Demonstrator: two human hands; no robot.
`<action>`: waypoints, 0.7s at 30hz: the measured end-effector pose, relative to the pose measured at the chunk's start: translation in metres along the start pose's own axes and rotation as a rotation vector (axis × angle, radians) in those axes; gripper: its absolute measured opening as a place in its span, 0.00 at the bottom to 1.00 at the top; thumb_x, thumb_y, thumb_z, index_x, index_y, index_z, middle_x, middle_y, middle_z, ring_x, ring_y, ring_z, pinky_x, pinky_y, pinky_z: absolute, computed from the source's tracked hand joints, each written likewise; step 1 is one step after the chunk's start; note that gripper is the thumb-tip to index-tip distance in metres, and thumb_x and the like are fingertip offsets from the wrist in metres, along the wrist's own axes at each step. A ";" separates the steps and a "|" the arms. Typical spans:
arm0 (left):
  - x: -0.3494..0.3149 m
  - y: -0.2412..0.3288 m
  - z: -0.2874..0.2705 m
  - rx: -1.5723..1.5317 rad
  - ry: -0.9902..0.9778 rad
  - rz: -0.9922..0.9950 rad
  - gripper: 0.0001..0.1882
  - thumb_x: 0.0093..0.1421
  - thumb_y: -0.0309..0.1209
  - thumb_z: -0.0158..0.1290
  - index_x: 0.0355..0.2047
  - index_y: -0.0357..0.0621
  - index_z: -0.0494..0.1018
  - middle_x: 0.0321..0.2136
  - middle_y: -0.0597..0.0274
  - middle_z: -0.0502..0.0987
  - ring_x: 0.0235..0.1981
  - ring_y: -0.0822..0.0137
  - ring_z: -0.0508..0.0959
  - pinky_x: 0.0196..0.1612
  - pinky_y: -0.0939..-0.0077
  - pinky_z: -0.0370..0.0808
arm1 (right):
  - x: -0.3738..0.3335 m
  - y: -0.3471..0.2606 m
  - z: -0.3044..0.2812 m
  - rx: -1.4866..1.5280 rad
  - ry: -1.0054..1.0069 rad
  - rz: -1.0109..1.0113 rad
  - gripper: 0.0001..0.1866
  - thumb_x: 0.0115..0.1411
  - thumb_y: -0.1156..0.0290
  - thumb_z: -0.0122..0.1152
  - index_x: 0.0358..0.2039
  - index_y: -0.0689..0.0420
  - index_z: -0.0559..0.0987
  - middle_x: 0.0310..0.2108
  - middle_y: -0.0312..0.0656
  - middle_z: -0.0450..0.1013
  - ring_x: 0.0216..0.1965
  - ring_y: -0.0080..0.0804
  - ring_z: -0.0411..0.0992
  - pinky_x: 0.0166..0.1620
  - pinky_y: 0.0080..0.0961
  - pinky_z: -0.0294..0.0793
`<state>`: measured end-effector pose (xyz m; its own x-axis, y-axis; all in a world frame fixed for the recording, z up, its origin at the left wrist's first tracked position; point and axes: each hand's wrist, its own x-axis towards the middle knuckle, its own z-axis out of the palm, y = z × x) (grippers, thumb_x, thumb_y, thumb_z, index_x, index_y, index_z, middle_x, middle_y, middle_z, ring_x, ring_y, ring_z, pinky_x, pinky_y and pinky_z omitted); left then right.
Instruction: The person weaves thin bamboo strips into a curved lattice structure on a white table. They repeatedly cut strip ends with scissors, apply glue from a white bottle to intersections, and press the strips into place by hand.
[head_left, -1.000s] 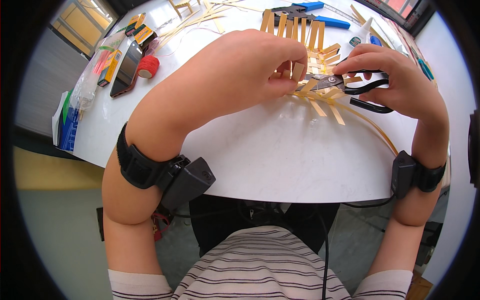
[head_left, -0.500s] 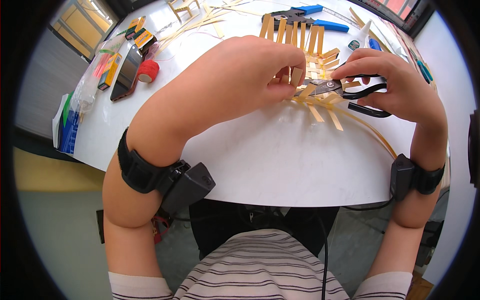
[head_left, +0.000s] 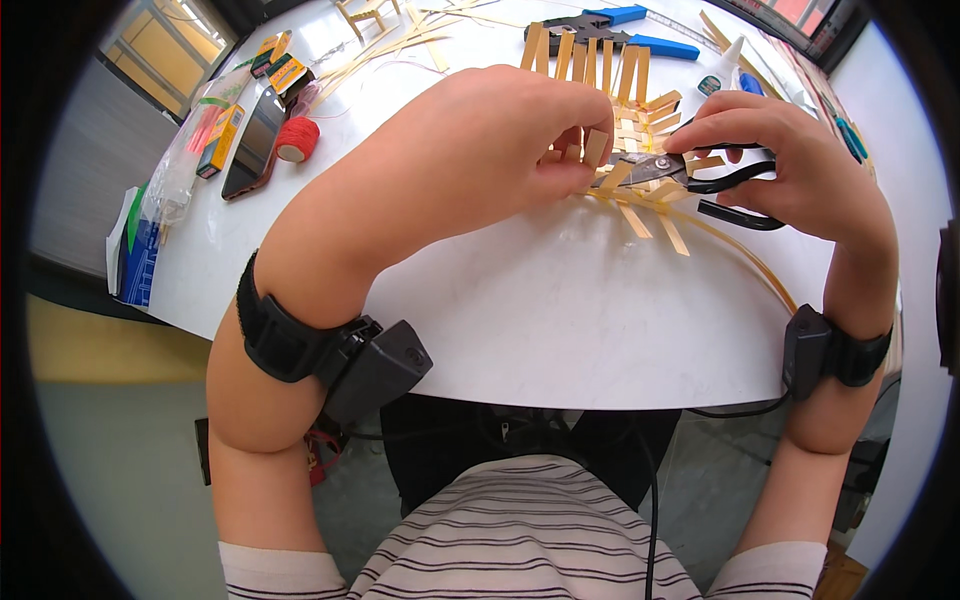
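A half-woven piece of pale bamboo strips (head_left: 632, 130) lies on the table, its loose ends sticking up at the far side and out at the near side. My left hand (head_left: 520, 130) is closed at its left part, with fingers and thumb pinching an upright bamboo strip (head_left: 594, 149). From the right, my right hand (head_left: 795, 165) grips a pair of scissors (head_left: 735, 180) with black handles. The scissors' metal blades lie among the strips at the near edge, pointing toward my left fingers; their tips are partly hidden there. A thin yellowish cane (head_left: 745, 255) curves away to the right.
Blue-handled pliers (head_left: 650, 46) and a white glue bottle (head_left: 722, 66) lie beyond the weaving. At left are a red thread spool (head_left: 297, 139), a phone (head_left: 253, 145) and small yellow boxes (head_left: 220, 142). Loose bamboo strips (head_left: 385, 48) lie at the back beside a small bamboo chair (head_left: 362, 14).
Both hands keep nearly the same place and grip. The whole view has shifted very slightly.
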<state>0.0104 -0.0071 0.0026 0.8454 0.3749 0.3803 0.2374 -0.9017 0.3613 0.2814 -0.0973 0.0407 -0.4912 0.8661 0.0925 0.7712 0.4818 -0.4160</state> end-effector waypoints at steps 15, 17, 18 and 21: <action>0.000 -0.001 0.000 0.018 -0.001 0.019 0.07 0.58 0.28 0.61 0.36 0.43 0.77 0.24 0.59 0.79 0.26 0.63 0.80 0.33 0.72 0.77 | -0.001 0.007 -0.004 -0.024 0.007 -0.038 0.29 0.41 0.91 0.69 0.47 0.58 0.84 0.42 0.41 0.75 0.43 0.35 0.78 0.48 0.28 0.80; 0.000 -0.001 0.001 0.017 0.005 0.019 0.07 0.58 0.28 0.61 0.36 0.43 0.77 0.24 0.59 0.79 0.26 0.63 0.81 0.33 0.72 0.77 | -0.001 0.008 -0.003 -0.026 0.003 -0.038 0.29 0.41 0.91 0.69 0.47 0.58 0.84 0.42 0.41 0.75 0.43 0.36 0.78 0.48 0.28 0.80; 0.001 -0.002 0.002 0.017 0.008 0.019 0.07 0.57 0.28 0.61 0.37 0.43 0.77 0.24 0.59 0.79 0.26 0.63 0.81 0.32 0.72 0.77 | -0.001 0.008 -0.003 -0.029 0.001 -0.036 0.29 0.41 0.91 0.69 0.47 0.58 0.84 0.42 0.41 0.75 0.43 0.36 0.78 0.48 0.28 0.80; 0.000 -0.001 0.002 0.021 0.004 0.009 0.07 0.57 0.28 0.60 0.37 0.43 0.77 0.23 0.59 0.78 0.25 0.63 0.80 0.32 0.72 0.76 | -0.001 0.007 -0.002 -0.036 -0.003 -0.018 0.29 0.40 0.90 0.70 0.47 0.58 0.83 0.42 0.41 0.75 0.44 0.36 0.77 0.48 0.28 0.80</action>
<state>0.0116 -0.0066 0.0006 0.8456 0.3674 0.3872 0.2395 -0.9095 0.3397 0.2884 -0.0949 0.0397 -0.5060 0.8571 0.0972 0.7763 0.5016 -0.3817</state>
